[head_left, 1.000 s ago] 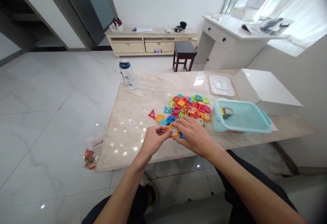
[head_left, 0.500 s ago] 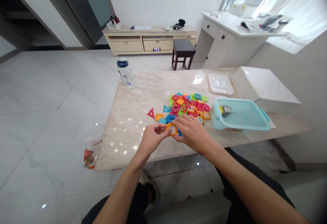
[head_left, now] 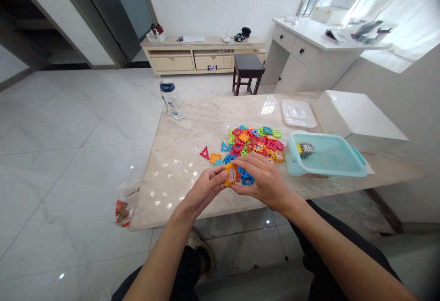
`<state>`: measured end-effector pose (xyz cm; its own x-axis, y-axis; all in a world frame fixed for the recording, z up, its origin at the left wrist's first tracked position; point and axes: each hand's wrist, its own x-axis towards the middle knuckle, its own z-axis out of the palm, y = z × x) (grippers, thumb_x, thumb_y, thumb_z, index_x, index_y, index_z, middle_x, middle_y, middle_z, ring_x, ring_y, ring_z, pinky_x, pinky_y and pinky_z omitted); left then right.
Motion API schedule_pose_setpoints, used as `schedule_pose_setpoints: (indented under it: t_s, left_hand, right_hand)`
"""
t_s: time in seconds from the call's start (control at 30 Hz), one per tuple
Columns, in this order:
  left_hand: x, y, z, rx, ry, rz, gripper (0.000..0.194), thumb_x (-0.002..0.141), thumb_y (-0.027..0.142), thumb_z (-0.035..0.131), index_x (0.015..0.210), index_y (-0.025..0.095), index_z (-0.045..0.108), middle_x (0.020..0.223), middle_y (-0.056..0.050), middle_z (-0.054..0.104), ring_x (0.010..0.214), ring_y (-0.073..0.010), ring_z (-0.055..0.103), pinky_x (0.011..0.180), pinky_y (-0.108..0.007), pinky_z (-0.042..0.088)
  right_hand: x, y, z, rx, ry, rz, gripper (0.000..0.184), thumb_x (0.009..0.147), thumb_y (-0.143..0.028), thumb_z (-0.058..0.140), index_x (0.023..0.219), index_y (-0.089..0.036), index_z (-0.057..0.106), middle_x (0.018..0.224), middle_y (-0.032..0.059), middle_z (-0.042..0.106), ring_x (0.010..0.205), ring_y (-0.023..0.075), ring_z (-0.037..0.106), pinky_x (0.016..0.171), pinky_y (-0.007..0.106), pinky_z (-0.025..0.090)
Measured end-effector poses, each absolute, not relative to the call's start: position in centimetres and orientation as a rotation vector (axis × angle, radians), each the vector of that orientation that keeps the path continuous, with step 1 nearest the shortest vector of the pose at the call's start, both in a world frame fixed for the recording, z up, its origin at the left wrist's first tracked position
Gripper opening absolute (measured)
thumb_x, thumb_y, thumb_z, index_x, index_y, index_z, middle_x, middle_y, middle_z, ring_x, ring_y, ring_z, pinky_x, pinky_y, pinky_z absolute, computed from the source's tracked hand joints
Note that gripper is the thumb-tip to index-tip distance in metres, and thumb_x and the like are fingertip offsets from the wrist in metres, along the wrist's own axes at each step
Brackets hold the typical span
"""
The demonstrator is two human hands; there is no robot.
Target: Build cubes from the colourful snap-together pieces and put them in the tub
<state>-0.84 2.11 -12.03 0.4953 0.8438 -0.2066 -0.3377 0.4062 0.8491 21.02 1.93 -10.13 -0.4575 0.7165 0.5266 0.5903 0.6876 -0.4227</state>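
My left hand and my right hand meet above the marble table top. Between them stands an orange interlocking plastic piece with a white window, pinched by my left fingers. A blue interlocking piece sits against it, under my right fingers. Whether the two pieces are joined is hidden. Just beyond my hands lies a heap of multicoloured interlocking pieces. Left of the heap lie a red triangular piece and a small white window piece.
To the right stands a pale teal plastic tub holding a few joined pieces. Behind it are a clear lid and a white box. A water bottle stands at the far left corner. A plastic bag lies on the floor.
The orange piece has turned upright between my hands and lifted slightly off the table. The blue piece now shows beside it, under my right fingers.
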Motion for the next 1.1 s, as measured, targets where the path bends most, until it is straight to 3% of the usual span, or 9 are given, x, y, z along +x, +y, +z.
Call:
schedule_pose_setpoints:
  t_s: [0.27,0.6,0.93,1.1]
  left_hand:
    - [-0.7,2.2,-13.0,0.829,0.733,0.875,0.042,0.088,0.045,0.09,0.117,0.017,0.082,0.111,-0.012,0.079,0.102,-0.0221,0.073,0.089,-0.029,0.056]
    - [-0.7,2.1,-13.3,0.795,0.679,0.877,0.048,0.087,0.046,0.09,0.122,0.015,0.082,0.114,-0.012,0.079,0.102,-0.0227,0.073,0.092,-0.03,0.056]
    - [-0.6,2.3,-12.9,0.731,0.69,0.914,0.037,0.087,0.041,0.09,0.111,0.014,0.083,0.106,-0.011,0.079,0.101,-0.0224,0.073,0.089,-0.03,0.058]
    - [-0.7,2.2,-12.5,0.697,0.72,0.936,0.038,0.085,0.045,0.091,0.106,0.014,0.083,0.103,-0.011,0.079,0.102,-0.0236,0.074,0.09,-0.031,0.059]
  right_hand:
    - [20.8,1.8,-9.8,-0.968,-2.235,0.241,0.049,0.1,-0.039,0.078,0.144,-0.023,0.064,0.136,0.0131,0.075,0.123,0.0303,0.07,0.108,0.05,0.057]
    - [20.8,2.0,-10.2,-0.905,-2.226,0.211,0.048,0.099,-0.037,0.081,0.141,-0.021,0.064,0.128,0.0128,0.077,0.115,0.0308,0.071,0.1,0.049,0.06]
    - [20.6,1.9,-10.3,-0.961,-2.214,0.27,0.05,0.101,-0.033,0.077,0.147,-0.023,0.061,0.141,0.0134,0.072,0.129,0.0306,0.068,0.108,0.05,0.058]
    - [20.6,2.1,-10.9,-1.028,-2.171,0.309,0.046,0.099,-0.034,0.079,0.141,-0.023,0.064,0.136,0.0123,0.073,0.126,0.03,0.069,0.109,0.05,0.057]
